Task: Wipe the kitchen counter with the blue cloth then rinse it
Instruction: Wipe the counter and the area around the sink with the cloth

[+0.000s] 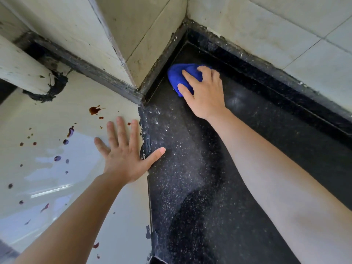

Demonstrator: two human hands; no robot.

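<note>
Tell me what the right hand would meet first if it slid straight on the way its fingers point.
Likely the dark raised strip beside the blue cloth, then the tiled wall behind it.

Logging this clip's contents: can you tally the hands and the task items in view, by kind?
hands: 2, the left hand and the right hand
blue cloth: 1
black counter: 1
total: 4

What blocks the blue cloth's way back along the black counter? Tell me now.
Nothing visible lies on the black counter ahead of the blue cloth, held in the far corner by the right hand. Only the thumb of the left hand overhangs the counter's left edge.
</note>
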